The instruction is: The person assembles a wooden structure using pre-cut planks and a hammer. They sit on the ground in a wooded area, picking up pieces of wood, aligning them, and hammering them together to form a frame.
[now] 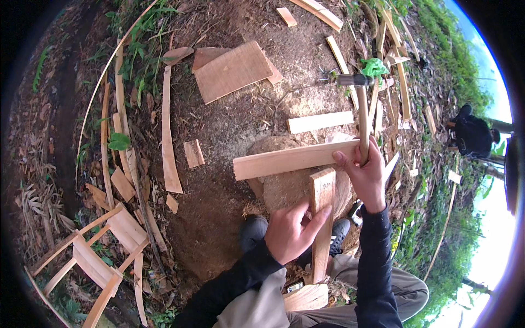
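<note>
Bare left hand [287,235] and right hand [365,172], with long navy-black sleeves [376,262] running right up to the wrists, pretty fitted. Below the hands it's loose grey-beige trousers [407,290], kinda creased. Dark shoes [340,234] either side of the left hand, right one's got whitish lines.

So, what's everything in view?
hammer: one, brown and black, right of centre
crosswise slat: one, pale, centre
narrow board: one, pale, lower centre
block: one, brown, centre
loose slat: one, pale, beyond block
flat boards: two visible, brown, upper centre
wooden frame: one, pale, lower left
scattered strips: many, pale, both sides
crumpled thing: one, green, upper right
unclear object: one, black, far right
plants: many, green, edges
shoes: two, dark, lower centre
sleeves: two, black, lower edge
left fingers: one set, on narrow board
right fingers: one set, around hammer
</note>
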Demonstrator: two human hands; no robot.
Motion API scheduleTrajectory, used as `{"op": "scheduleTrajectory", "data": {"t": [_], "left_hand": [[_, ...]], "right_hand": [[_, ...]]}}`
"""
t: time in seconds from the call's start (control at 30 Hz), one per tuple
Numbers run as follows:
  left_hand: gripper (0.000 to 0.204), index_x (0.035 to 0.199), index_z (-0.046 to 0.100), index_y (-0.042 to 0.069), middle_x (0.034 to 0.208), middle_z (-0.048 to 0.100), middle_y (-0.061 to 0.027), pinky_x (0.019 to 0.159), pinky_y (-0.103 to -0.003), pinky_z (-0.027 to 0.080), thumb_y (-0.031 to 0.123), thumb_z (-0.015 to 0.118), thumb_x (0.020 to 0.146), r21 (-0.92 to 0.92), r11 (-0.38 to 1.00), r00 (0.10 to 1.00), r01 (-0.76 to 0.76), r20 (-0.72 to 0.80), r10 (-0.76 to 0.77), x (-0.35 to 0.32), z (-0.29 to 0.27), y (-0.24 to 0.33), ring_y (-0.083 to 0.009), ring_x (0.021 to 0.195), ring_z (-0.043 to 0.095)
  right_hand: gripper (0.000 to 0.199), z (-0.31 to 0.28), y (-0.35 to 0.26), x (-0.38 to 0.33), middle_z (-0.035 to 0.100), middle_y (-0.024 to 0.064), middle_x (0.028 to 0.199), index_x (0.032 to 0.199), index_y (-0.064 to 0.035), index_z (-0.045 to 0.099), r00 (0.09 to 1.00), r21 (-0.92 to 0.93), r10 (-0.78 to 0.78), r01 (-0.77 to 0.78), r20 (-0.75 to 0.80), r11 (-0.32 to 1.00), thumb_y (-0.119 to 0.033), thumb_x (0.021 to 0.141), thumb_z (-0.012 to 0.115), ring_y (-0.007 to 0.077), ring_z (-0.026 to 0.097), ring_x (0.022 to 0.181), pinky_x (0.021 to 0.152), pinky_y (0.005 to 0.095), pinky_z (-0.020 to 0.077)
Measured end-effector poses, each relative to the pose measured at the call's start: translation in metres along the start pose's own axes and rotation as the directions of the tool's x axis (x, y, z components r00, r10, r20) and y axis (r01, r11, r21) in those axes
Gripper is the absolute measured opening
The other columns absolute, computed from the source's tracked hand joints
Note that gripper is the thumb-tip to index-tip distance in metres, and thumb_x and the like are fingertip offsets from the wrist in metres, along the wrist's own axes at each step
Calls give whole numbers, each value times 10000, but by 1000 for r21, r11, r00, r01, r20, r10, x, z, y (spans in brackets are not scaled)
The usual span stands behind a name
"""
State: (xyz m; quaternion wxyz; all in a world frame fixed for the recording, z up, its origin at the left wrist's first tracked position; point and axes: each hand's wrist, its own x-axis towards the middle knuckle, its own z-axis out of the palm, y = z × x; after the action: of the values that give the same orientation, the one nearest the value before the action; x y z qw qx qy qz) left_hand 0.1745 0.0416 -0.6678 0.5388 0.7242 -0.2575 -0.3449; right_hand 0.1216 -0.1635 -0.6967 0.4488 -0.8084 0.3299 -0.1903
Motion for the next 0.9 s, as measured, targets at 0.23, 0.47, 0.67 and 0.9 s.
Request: {"op": "scheduleTrajectory", "data": {"t": [0.23,0.47,0.67,0.9], "left_hand": [[275,914,614,-9,683,651,-193,534,-399,517,264,640,934,-43,999,998,0,-67,-3,13,4,-8,-317,616,682],[244,948,631,4,691,653,-171,521,-379,518,246,648,927,-21,998,993,-64,-104,62,13,4,-16,-287,589,679],[235,892,616,17,652,636,-140,495,-377,506,247,656,918,0,994,982,-111,-153,110,16,4,-17,-256,541,657],[218,898,592,27,635,618,-133,485,-394,502,237,646,921,-15,988,973,-151,-179,146,17,7,-20,-280,520,636]], "right_hand": [[418,-4,-9,12,375,-51,729,924,-27,556,984,-29,74,-70,160,997,-215,725,871,80,369,655,569,256,360],[383,-6,-17,14,406,-59,764,1056,-23,594,973,-99,77,-56,216,993,-148,780,829,63,394,688,608,224,384],[341,-7,-20,15,563,-12,871,1118,-2,587,957,-66,143,-130,253,989,-68,833,761,62,523,806,724,224,471],[343,-9,-23,14,634,28,961,1138,6,580,947,-41,144,-138,288,990,-53,844,745,88,583,892,801,248,499]]}}
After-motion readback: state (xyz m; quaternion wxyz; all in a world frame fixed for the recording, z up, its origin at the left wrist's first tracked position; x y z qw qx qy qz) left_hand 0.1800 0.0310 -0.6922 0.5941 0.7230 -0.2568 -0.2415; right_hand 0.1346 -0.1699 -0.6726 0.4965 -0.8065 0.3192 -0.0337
